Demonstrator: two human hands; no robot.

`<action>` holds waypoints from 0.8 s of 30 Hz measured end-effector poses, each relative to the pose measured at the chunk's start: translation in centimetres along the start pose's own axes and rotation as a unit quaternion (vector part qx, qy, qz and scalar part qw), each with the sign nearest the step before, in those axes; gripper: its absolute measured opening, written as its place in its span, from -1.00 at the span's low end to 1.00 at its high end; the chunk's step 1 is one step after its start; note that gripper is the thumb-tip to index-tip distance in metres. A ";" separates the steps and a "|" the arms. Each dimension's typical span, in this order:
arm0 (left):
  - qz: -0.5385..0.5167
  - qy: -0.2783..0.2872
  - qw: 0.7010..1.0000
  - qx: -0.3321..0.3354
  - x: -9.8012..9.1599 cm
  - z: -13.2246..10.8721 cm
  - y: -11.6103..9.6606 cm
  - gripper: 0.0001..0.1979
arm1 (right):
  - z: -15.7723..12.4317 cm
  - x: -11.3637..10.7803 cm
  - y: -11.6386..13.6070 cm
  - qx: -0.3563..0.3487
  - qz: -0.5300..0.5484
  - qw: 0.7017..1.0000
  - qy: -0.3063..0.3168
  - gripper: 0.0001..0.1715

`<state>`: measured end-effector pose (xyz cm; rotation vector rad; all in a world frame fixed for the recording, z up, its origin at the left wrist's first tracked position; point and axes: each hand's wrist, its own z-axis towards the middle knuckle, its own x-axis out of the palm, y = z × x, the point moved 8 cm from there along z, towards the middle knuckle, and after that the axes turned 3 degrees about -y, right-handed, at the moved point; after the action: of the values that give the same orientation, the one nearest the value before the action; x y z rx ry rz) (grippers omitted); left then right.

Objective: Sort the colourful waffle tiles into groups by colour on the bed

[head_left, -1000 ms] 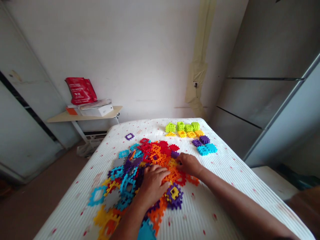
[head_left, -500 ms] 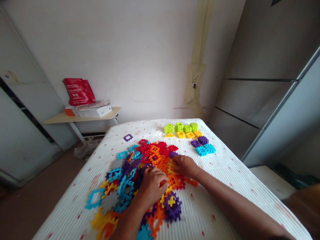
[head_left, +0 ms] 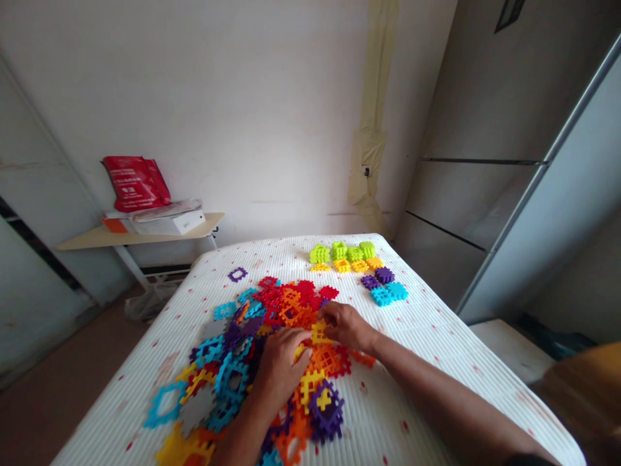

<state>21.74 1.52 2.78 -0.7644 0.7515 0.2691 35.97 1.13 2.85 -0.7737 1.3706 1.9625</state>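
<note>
A mixed pile of notched plastic building pieces in red [head_left: 306, 289], orange [head_left: 326, 359], blue [head_left: 231, 378] and yellow lies on the bed-like surface. Over the middle of the pile, my left hand [head_left: 281, 359] curls its thumb and fingers around a yellow interlocking piece [head_left: 299, 351], mostly hidden by the hand. My right hand [head_left: 350, 328] pinches the edge of a yellow lattice piece [head_left: 319, 332] just right of it. Nearer to me lies a purple square piece [head_left: 328, 414] with a small yellow cross on it.
Sorted stacks stand at the far right: green [head_left: 320, 253], yellow [head_left: 342, 266], purple [head_left: 384, 275] and blue [head_left: 381, 297]. A lone purple frame [head_left: 237, 274] lies far left. A side table [head_left: 92, 238] holds a red bag [head_left: 136, 183]; a grey cabinet [head_left: 451, 200] stands right.
The view has shifted slightly to the right. My left fingers now close around a yellow piece, and my right hand has drawn nearer to the left with a yellow lattice piece.
</note>
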 end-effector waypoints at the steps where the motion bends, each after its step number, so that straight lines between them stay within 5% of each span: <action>1: -0.006 -0.022 1.000 -0.009 -0.4 0.0 0.1 -0.77 | 0.0 -0.2 0.4 -0.007 0.034 0.999 -0.007 -0.68; 7: -0.023 -0.118 0.991 -0.056 -2.4 -0.2 0.6 -0.85 | -0.8 -0.9 3.6 -0.056 0.134 0.989 -0.034 -0.72; 13: -0.021 -0.113 0.993 0.019 -2.8 0.0 -1.3 -0.91 | -1.3 -0.9 5.4 -0.120 0.088 0.988 -0.049 -0.67; 18: -0.023 -0.108 0.994 0.018 -3.2 0.1 -1.5 -0.86 | -1.9 -1.2 6.1 -0.193 0.022 0.975 -0.108 -0.68; 24: -0.110 -0.129 0.979 -0.114 -3.0 -0.6 1.2 -0.81 | -2.2 -2.1 5.9 -0.186 0.005 0.968 -0.170 -0.72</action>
<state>18.73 2.12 3.93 -1.0016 0.3895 0.2499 33.08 -2.89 7.29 -0.5551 0.8193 2.2663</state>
